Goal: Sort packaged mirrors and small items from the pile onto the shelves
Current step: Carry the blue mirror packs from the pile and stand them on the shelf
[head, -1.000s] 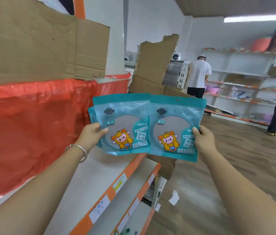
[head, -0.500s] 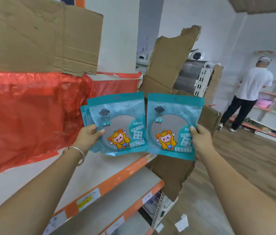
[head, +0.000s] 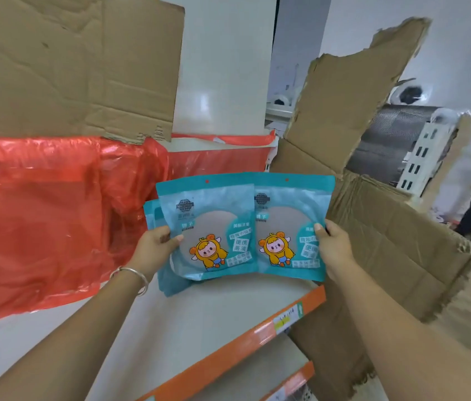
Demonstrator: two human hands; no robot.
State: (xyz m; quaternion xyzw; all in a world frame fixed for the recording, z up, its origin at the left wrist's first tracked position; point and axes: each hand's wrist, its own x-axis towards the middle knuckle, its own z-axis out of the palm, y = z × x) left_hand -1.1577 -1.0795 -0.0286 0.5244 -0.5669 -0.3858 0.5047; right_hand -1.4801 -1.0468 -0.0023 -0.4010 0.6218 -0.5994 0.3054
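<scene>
The left hand [head: 154, 246] pinches a stack of mirror packets [head: 208, 227] by its left edge, thumb on the front. The right hand [head: 334, 246] pinches a single mirror packet [head: 289, 227] by its right edge. The stack's front packet overlaps the single one. Both are upright, low over the white shelf [head: 199, 328], between a red plastic sheet [head: 40, 212] and torn cardboard [head: 387, 241].

Bright, even indoor light; soft blur throughout, wide-angle distortion at edges.
</scene>
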